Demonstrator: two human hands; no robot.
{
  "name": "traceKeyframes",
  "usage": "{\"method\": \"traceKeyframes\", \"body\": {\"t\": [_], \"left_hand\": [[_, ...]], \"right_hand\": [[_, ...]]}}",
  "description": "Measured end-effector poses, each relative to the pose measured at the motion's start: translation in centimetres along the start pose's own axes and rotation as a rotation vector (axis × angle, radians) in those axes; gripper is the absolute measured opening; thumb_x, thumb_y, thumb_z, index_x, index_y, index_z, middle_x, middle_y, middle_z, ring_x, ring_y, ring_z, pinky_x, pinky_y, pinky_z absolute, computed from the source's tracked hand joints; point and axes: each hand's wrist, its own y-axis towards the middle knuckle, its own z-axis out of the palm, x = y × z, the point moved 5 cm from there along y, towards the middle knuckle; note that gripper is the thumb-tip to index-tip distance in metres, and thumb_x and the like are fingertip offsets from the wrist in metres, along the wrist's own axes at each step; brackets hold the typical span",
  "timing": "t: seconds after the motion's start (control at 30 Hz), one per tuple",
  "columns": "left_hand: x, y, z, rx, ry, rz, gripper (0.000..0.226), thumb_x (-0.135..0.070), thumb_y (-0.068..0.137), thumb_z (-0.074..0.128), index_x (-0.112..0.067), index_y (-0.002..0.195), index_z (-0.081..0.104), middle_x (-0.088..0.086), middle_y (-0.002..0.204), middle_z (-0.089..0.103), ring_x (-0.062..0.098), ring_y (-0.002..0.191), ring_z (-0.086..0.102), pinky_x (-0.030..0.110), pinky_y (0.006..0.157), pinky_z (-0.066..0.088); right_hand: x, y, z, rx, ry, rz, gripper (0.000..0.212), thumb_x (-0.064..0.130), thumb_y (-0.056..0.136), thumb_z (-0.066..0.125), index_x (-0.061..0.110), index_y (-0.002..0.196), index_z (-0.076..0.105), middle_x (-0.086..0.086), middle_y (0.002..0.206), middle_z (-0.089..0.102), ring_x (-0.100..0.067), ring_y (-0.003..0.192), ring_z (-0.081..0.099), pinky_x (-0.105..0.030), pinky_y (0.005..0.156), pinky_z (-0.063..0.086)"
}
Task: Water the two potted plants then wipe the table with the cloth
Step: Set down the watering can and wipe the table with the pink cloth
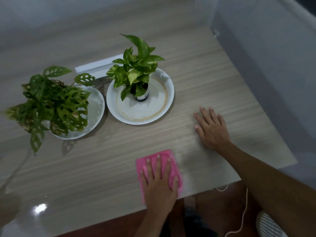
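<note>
A pink cloth (171, 155) lies flat on the wooden table (106, 156) near its front edge. My left hand (159, 180) presses down on it with fingers spread. My right hand (211, 128) rests palm-down on the bare table to the right, holding nothing. A plant with holed dark leaves (51, 101) stands on a white saucer (95, 108) at the left. A plant with yellow-green leaves (135, 69) sits in a small dark pot (142, 97) on a larger white saucer (153, 115) in the middle.
A white flat box or strip (95, 65) lies behind the plants. A grey wall panel (256, 65) borders the table on the right. Below the front edge, a white cord (244, 212) and a white slatted object (266, 224) are on the reddish floor.
</note>
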Motion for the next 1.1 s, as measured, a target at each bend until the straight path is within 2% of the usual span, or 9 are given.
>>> {"method": "traceKeyframes", "body": {"t": [0.17,0.27,0.4,0.5,0.63,0.77,0.87,0.97,1.1], "left_hand": [[-4.8,6.3,-0.2,-0.023,0.033,0.213,0.067,-0.061,0.1,0.028,-0.036,0.16,0.011,0.003,0.169,0.008,0.038,0.154,0.004,0.059,0.121,0.008],[-0.4,9.7,-0.9,-0.016,0.07,0.066,0.066,-0.057,0.102,0.023,-0.036,0.16,0.0,0.004,0.169,-0.002,0.034,0.155,-0.005,0.058,0.122,0.003],[0.6,5.4,-0.9,-0.045,0.042,-0.104,0.068,-0.053,0.099,0.033,-0.027,0.16,0.016,0.008,0.169,0.01,0.036,0.155,0.003,0.062,0.12,0.013],[-5.7,2.3,0.6,0.031,-0.023,0.056,0.067,-0.055,0.097,0.039,-0.03,0.158,0.024,0.006,0.167,0.018,0.04,0.154,0.01,0.064,0.118,0.019],[-8.7,7.6,0.4,-0.024,0.021,0.231,0.066,-0.057,0.1,0.033,-0.036,0.159,0.014,0.002,0.168,0.011,0.036,0.155,0.005,0.059,0.121,0.01],[-2.1,10.3,-0.4,-0.037,0.067,-0.014,0.067,-0.055,0.101,0.026,-0.033,0.16,0.003,0.004,0.17,0.003,0.031,0.155,-0.005,0.058,0.123,0.007],[-1.6,5.8,-0.6,-0.038,0.033,-0.097,0.069,-0.054,0.099,0.033,-0.028,0.16,0.016,0.008,0.168,0.014,0.036,0.155,0.006,0.062,0.12,0.014],[-6.6,2.7,0.9,0.03,-0.007,0.051,0.069,-0.054,0.095,0.043,-0.029,0.157,0.028,0.007,0.166,0.023,0.04,0.153,0.014,0.065,0.117,0.019],[-8.4,7.5,0.6,-0.007,0.045,0.23,0.066,-0.057,0.101,0.032,-0.036,0.16,0.01,0.002,0.169,0.009,0.035,0.155,0.003,0.06,0.121,0.014]], "right_hand": [[-1.4,-0.2,1.3,0.03,-0.045,0.01,0.061,0.055,0.095,0.023,0.033,0.152,0.029,0.002,0.163,0.02,-0.029,0.149,0.017,-0.052,0.115,0.02],[-1.6,-0.2,1.4,0.01,-0.042,0.004,0.06,0.055,0.096,0.024,0.033,0.153,0.028,0.003,0.163,0.02,-0.028,0.149,0.017,-0.051,0.115,0.02],[-1.8,-0.2,1.5,0.002,-0.017,0.007,0.059,0.054,0.097,0.026,0.035,0.152,0.027,0.005,0.163,0.019,-0.027,0.149,0.015,-0.05,0.116,0.018],[-1.9,-0.3,1.7,-0.014,0.0,0.001,0.058,0.054,0.097,0.028,0.036,0.152,0.027,0.006,0.163,0.018,-0.025,0.15,0.014,-0.049,0.117,0.017],[-1.9,-0.3,1.5,-0.033,0.006,-0.013,0.057,0.051,0.098,0.031,0.034,0.152,0.028,0.005,0.163,0.019,-0.026,0.15,0.014,-0.05,0.118,0.018],[-1.9,-0.3,1.3,-0.042,0.02,-0.027,0.056,0.049,0.098,0.029,0.034,0.152,0.028,0.005,0.163,0.02,-0.025,0.15,0.014,-0.049,0.118,0.017],[-2.1,-0.4,1.1,-0.069,0.048,-0.042,0.055,0.047,0.097,0.034,0.032,0.15,0.034,0.003,0.161,0.026,-0.026,0.149,0.019,-0.049,0.117,0.019],[-2.1,-0.5,1.2,-0.079,0.051,-0.054,0.055,0.045,0.098,0.036,0.031,0.15,0.035,0.002,0.161,0.026,-0.026,0.149,0.018,-0.05,0.117,0.019],[-2.2,-0.4,0.9,-0.055,0.056,-0.06,0.054,0.043,0.098,0.033,0.028,0.15,0.036,0.002,0.161,0.026,-0.025,0.149,0.019,-0.048,0.116,0.02]]}}
